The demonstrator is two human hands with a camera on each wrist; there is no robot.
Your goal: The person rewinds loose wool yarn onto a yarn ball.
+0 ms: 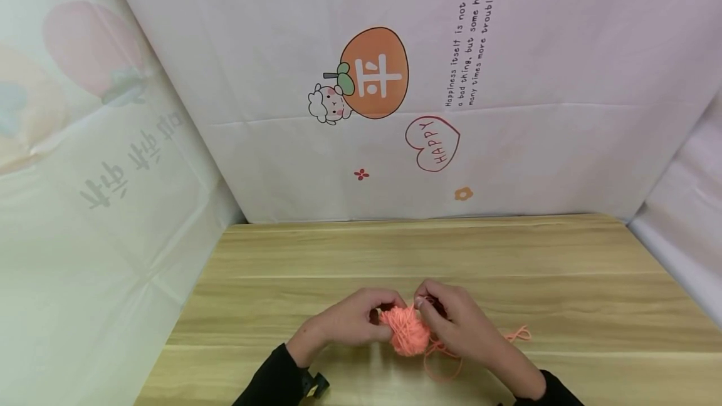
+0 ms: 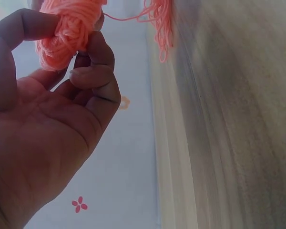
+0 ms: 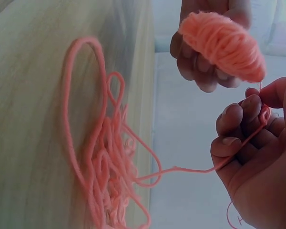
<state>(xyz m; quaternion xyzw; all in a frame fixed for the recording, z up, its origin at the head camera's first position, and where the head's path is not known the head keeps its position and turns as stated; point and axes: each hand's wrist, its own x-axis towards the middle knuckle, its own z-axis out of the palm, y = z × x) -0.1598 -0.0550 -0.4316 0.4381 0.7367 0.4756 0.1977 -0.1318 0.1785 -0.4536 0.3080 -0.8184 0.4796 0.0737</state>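
A ball of coral-pink yarn (image 1: 408,331) is gripped by my left hand (image 1: 356,317), its thumb and fingers on the ball's left end. In the left wrist view that end of the yarn ball (image 2: 69,36) shows between thumb and fingertips. Just right of the ball, my right hand (image 1: 459,321) pinches the yarn strand between thumb and forefinger. The right wrist view shows the strand (image 3: 195,170) running across the right palm down to a loose heap of yarn (image 3: 112,176) on the table. In the head view the right hand partly hides this heap.
The wooden table (image 1: 338,249) reaches back to a white printed cloth (image 1: 271,143) hanging behind it. More pale cloth hangs at the left side (image 1: 113,255) and right side (image 1: 682,218). A loose yarn end (image 1: 519,334) lies right of the right wrist.
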